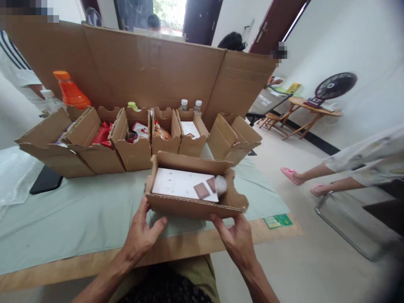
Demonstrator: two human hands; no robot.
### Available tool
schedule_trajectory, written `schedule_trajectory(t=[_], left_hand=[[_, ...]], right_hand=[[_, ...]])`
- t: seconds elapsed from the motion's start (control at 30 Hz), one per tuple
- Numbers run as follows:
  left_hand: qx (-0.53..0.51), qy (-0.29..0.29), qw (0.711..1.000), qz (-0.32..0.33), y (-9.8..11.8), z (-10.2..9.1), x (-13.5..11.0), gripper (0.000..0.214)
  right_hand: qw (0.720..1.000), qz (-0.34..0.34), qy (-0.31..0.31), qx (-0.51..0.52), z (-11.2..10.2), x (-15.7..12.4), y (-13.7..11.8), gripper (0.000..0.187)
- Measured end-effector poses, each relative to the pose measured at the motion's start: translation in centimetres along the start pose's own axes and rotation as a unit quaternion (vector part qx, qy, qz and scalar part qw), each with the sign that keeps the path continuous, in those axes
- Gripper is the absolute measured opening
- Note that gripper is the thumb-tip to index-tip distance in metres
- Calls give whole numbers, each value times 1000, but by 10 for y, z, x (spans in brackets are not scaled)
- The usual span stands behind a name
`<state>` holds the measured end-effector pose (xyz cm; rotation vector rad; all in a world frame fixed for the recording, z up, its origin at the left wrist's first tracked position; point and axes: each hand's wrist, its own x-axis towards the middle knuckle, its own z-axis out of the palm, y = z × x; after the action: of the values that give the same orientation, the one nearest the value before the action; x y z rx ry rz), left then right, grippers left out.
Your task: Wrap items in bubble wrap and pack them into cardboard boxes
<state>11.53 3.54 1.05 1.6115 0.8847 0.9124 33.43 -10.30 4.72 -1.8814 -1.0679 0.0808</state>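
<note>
Above the near part of the table, a small open cardboard box [186, 205] is supported between my two hands. Inside it lie a white carton [176, 183] with brown squares printed on it and, at its right end, a round clear item too blurred to name. My left hand [140, 231] grips the box's lower left corner, its thumb standing off the near wall. At the lower right, my right hand [236, 237] has its thumb on the near side and its other fingers partly hidden underneath.
A row of cardboard bins [135, 153] holds red packets, snacks and a white carton. Behind them rise an orange bottle [72, 92] and a tall cardboard panel [158, 67]. A black phone-like slab [47, 179] lies left. A person's legs [350, 168] show at right.
</note>
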Motion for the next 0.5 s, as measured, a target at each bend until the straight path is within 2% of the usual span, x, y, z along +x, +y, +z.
schedule_trajectory(t=[0.07, 0.17, 0.23, 0.27, 0.37, 0.43, 0.5], left_hand=[[-20, -58, 998, 30, -3, 23, 19, 68], [-19, -125, 991, 54, -12, 45, 52, 71], [-2, -117, 992, 51, -21, 52, 66, 72], [13, -100, 994, 44, -26, 55, 67, 72], [55, -35, 998, 26, -38, 64, 45, 71], [57, -26, 998, 27, -43, 74, 20, 70], [38, -54, 997, 35, -44, 88, 0, 75]], right_hand=[[997, 21, 59, -47, -14, -29, 16, 47], [992, 52, 78, -85, -27, -68, 39, 43], [992, 65, 66, -86, -35, -79, 57, 53], [993, 68, 57, -78, -39, -79, 66, 65], [997, 78, 11, -6, -52, -60, 91, 104], [994, 88, -31, 60, -54, -41, 104, 111], [988, 99, -49, 105, -51, -26, 113, 109]])
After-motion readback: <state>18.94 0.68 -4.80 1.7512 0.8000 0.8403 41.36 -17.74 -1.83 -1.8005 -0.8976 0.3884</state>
